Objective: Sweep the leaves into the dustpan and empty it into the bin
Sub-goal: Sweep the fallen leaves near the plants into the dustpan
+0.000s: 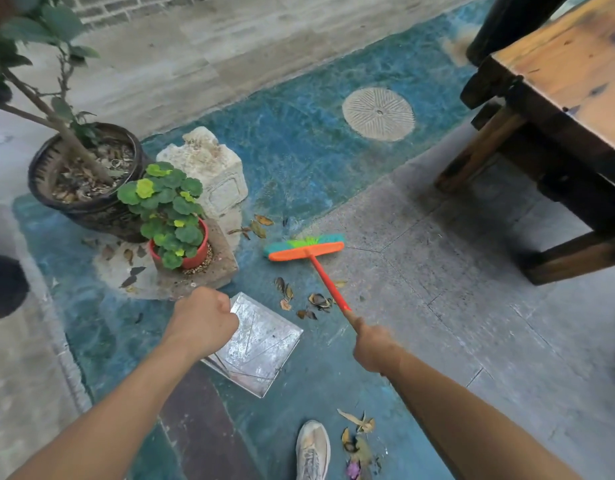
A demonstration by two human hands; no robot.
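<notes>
My right hand [373, 346] is shut on the handle of an orange broom [328, 285]. Its orange head with green and teal bristles [304, 247] rests on the ground ahead. My left hand [204, 318] is closed in a fist above the near left edge of a metal dustpan [261, 344] that lies flat on the ground; its handle is hidden under the fist. Dry leaves [316, 301] lie between the broom head and the dustpan's far edge. More leaves [257, 225] sit beyond the broom, and another pile [358, 438] lies by my shoe. No bin is in view.
A large dark pot with a tree [91, 202] and a small red pot with a green plant [192, 254] stand on the left beside a pale stone block [216, 171]. A wooden table [558, 109] is at the right. My shoe [313, 448] is near the bottom.
</notes>
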